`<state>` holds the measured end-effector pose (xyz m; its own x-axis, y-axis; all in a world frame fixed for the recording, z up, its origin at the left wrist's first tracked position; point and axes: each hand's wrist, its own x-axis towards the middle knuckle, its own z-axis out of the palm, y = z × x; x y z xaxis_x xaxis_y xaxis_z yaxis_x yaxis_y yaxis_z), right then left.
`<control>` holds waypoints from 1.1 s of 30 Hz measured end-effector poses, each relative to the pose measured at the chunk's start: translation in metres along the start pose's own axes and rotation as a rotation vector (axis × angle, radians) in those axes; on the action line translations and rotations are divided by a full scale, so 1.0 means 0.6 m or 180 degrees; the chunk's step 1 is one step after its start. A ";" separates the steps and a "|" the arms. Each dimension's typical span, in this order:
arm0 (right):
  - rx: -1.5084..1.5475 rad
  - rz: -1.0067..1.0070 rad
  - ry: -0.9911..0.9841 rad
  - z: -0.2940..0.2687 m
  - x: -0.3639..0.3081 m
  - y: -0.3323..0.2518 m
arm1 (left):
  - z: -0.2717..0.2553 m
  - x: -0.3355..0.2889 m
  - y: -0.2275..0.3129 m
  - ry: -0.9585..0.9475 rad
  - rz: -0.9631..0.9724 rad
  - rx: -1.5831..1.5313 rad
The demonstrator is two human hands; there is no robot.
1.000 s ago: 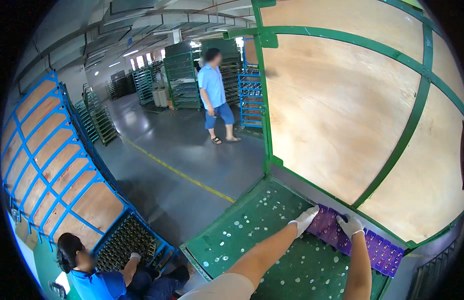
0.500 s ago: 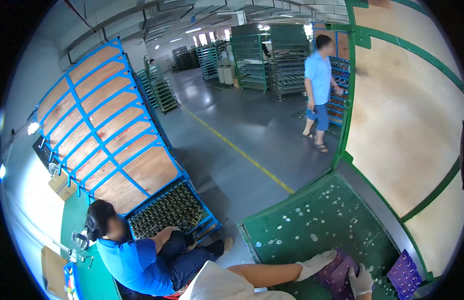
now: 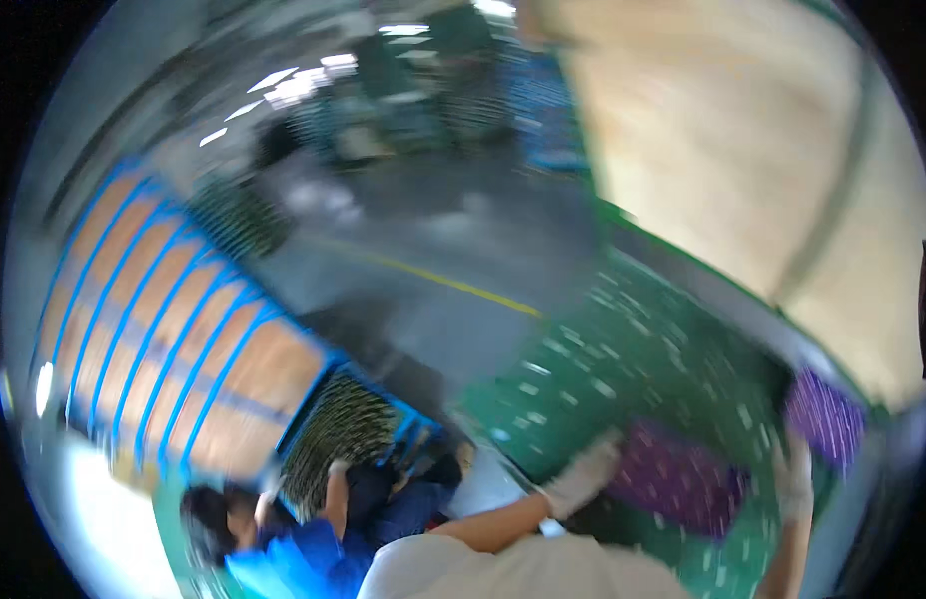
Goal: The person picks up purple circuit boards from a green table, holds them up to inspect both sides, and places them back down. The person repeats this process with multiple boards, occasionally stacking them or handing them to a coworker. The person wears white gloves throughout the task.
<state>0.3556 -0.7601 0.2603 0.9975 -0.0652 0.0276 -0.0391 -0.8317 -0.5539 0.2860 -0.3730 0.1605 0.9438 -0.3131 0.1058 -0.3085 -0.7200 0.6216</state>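
The picture is smeared by motion. A purple sheet dotted with small pale spots [image 3: 678, 481] lies on a green surface at the lower right. My left hand [image 3: 586, 479], in a whitish glove, grips the sheet's left edge, its fingertips blurred. Off the sheet's right side, my gloved right hand [image 3: 793, 471] reaches forward with fingers stretched out. Its fingertips come close to a second purple dotted sheet [image 3: 827, 419], which leans at the far right; I cannot tell whether they touch it.
Pale scraps or spots are scattered over the green surface [image 3: 593, 364]. A tan panel in a green frame [image 3: 722, 130] rises behind it. At left, a person in blue [image 3: 303, 549] sits by a blue-framed rack [image 3: 184, 329] with a tray of small parts [image 3: 343, 434].
My view has swung, shifting the scene. My right hand has left the first purple sheet and moved right toward the second. That first sheet now lies flatter. The walking person is out of view.
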 end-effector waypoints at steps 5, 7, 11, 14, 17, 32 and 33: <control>0.0747 0.0696 0.0760 -0.091 -0.028 0.149 | -0.004 -0.037 0.010 0.0092 -0.0516 -0.1439; 0.0281 0.1043 0.0860 -0.115 -0.017 0.211 | 0.007 -0.034 0.015 -0.0205 -0.0277 -0.0505; -0.0356 0.1005 0.0902 -0.146 0.002 0.265 | 0.023 -0.040 0.028 0.0015 -0.0320 -0.0527; -0.0590 0.0560 0.1136 -0.135 0.053 0.265 | 0.032 -0.042 0.034 0.0068 -0.0583 -0.0877; -0.0478 -0.0113 0.1121 -0.129 0.120 0.229 | 0.028 -0.048 0.044 0.0352 -0.0177 -0.0196; 0.0993 -0.0701 -0.0391 0.094 -0.106 0.201 | 0.010 -0.055 0.055 0.0253 -0.0606 0.0419; -0.0791 -0.0763 -0.0865 0.085 -0.137 0.208 | 0.007 -0.054 0.054 0.0191 -0.0550 0.0483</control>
<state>0.2715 -0.8305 0.1463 0.9580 0.2657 -0.1075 0.2156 -0.9152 -0.3405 0.2449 -0.3889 0.1739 0.9881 -0.1430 0.0566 -0.1517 -0.8459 0.5113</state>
